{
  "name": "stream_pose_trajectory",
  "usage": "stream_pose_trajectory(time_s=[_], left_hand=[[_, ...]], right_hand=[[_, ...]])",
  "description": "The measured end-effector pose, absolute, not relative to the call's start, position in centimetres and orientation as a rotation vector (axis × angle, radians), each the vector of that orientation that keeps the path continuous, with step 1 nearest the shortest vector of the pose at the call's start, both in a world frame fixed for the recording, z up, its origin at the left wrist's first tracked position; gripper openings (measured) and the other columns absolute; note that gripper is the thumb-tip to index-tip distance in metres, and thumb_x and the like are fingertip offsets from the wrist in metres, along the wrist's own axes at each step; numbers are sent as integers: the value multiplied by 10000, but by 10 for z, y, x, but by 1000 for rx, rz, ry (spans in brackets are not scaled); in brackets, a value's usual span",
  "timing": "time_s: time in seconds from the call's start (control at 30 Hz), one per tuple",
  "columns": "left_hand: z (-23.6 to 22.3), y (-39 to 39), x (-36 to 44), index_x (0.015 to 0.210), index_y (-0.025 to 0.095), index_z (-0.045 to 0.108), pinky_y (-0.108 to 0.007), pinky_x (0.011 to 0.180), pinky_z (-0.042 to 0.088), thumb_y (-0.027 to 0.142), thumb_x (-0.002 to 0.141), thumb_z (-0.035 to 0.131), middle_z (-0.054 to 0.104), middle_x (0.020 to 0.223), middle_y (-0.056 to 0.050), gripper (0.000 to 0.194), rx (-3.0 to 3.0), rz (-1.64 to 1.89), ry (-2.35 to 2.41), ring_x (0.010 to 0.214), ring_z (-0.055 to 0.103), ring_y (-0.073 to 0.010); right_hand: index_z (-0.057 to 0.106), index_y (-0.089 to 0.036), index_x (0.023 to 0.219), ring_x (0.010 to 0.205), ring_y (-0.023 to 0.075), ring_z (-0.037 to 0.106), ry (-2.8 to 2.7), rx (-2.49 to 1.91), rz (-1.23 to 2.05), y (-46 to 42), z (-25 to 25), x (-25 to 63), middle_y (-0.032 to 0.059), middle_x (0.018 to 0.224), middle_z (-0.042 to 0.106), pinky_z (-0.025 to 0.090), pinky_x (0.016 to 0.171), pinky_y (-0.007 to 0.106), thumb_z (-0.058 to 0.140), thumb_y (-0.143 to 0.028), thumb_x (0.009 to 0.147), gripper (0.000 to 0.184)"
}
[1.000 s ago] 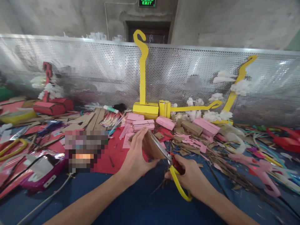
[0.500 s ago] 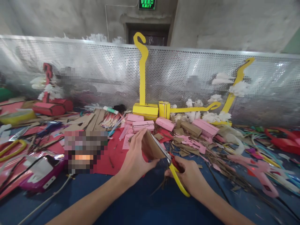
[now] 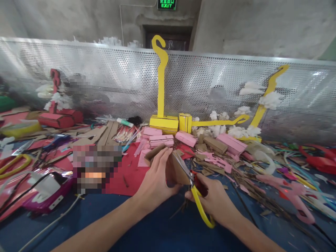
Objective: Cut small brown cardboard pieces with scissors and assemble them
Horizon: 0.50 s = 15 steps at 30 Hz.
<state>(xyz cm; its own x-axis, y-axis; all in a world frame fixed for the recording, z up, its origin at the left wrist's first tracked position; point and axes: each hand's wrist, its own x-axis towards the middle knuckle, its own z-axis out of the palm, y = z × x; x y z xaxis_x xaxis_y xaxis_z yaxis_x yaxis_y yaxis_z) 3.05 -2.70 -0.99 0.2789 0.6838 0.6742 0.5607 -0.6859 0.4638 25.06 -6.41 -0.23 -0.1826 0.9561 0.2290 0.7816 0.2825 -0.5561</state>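
Note:
My left hand (image 3: 157,178) is closed round a piece of brown cardboard (image 3: 180,171), tilted upright, its thumb underneath and fingers over the far side. In my right hand (image 3: 214,197) are scissors (image 3: 201,206) with yellow and red handles. Their metal blades lie along the cardboard's right edge, pointing up and away from me. How far the blades are parted is hard to see. Just beyond my left fingers is a small brown cardboard box (image 3: 154,154). Past it lie pink paper-covered blocks (image 3: 161,140) and red paper (image 3: 126,178).
Yellow hook-shaped pieces on block bases (image 3: 164,122) stand before a perforated metal panel (image 3: 118,77). At the right lies a pink glue gun (image 3: 291,192) with its cord, beside cardboard scraps (image 3: 252,189). A purple power strip (image 3: 47,192) is at the left.
The cardboard and both hands have shifted slightly right. More of the small brown box shows behind my left fingers. The scissors' yellow handle swung inward, then back out.

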Motion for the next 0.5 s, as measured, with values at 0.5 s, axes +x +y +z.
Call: stream_pose_trajectory(time_s=[0.5], left_hand=[[-6,-30,31,1543,276,199,-520,1236,361,266,705,850,379,1605,-131,1061,2366,1373,1215,1513,339,-319]], right_hand=[[586,-181,679,604,143,383,-1849,-1554,588,-59,-8,252,-31,607,469,305,525,261,709,-646,747,485]])
